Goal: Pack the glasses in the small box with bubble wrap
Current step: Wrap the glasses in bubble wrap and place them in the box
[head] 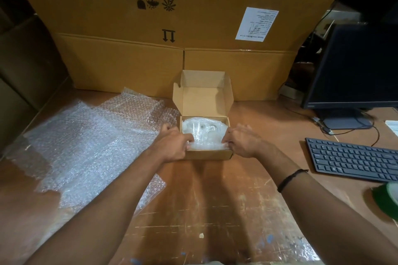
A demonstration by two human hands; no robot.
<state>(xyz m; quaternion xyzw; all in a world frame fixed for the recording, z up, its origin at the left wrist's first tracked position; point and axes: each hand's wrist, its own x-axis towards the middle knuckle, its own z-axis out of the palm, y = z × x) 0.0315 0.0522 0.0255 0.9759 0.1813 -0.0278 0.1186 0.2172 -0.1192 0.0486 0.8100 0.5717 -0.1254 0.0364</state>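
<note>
Left hand (174, 144) and right hand (241, 140) each pinch clear bubble wrap (207, 146) over clear glasses (197, 131) inside small open brown cardboard box (207, 155), on scuffed wooden table (215, 204), big brown cartons (129, 54) behind, black keyboard (353, 160) right.

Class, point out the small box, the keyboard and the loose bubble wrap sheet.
small box (207, 155), head view, front wall
keyboard (353, 158), head view, middle keys
bubble wrap sheet (86, 146), head view, sheet's middle
</note>
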